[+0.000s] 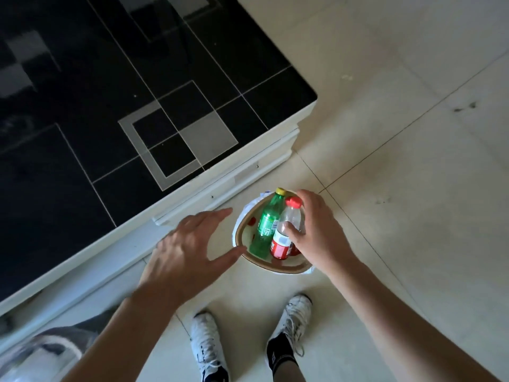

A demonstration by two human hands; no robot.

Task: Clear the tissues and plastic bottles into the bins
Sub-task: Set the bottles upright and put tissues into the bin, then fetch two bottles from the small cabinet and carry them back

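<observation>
Right fingers (292, 230): I am seeing them curling round the clear bottle with the red cap (285, 232), thumb lying across its body just above the red label.
Right hand (316, 230): it is hovering over the right side of the bin (283, 269), gripping that bottle.
Left fingers (217, 215): they are lying straight and spread, holding nothing.
Left hand (184, 249): it is hanging just left of the bin, thumb tip reaching the rim.
Clear bottle: it is leaning inside the bin mouth, cap up and away from me.
Green bottle (265, 226): it is standing tilted in the bin with its yellow cap at the far rim, touching the clear bottle's left side.
Bin: it is sitting on the tiled floor (399, 166), just beside the corner of the desk (82, 119), with a white liner folded over its edge.
Desk: I am reading a glossy black top with grey squares and a white base.
Shoes (208, 346): two white ones are standing on the floor below the bin.
</observation>
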